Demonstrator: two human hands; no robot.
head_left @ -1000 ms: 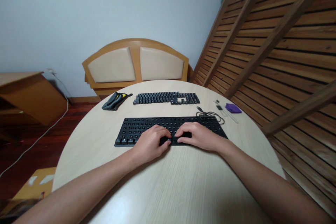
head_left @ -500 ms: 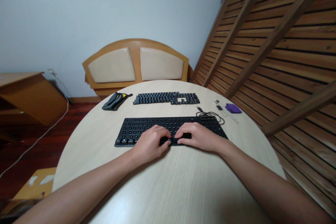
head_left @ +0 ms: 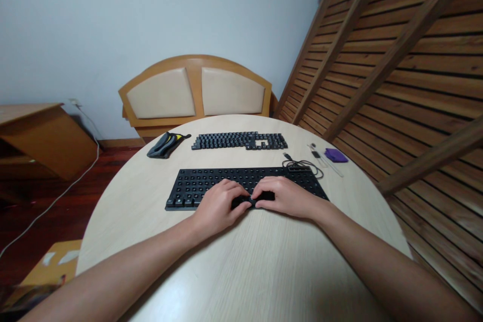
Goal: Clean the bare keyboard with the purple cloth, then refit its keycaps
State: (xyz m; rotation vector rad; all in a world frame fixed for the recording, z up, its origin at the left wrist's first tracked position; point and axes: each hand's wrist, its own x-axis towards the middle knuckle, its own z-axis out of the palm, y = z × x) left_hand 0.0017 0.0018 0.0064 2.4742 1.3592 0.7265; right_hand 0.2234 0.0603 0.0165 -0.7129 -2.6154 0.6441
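A black keyboard [head_left: 215, 177] lies across the table in front of me, most of its switches bare, with several keycaps [head_left: 183, 202] on the front row at its left. Over the front edge, my left hand [head_left: 222, 205] is curled, thumb and fingers closed at a small dark keycap [head_left: 250, 200]. From the other side my right hand [head_left: 285, 197] meets it, fingers bent in a pinch at the same spot. The fingertips of both hands nearly touch and partly hide the keycap. Behind the keyboard, loose black keycaps [head_left: 222, 140] are laid out in keyboard order.
The keyboard's coiled cable [head_left: 302, 163] rests at its right back corner. Further right are a purple cloth pouch [head_left: 335, 155] and slim tools [head_left: 320, 158]. A black, grey and yellow pouch [head_left: 166, 145] lies at back left. Wooden slats [head_left: 377, 85] lean along the right side.
My left hand has slid slightly right along the keyboard's front edge, bringing its fingertips up to my right hand's. The right hand has hardly moved.
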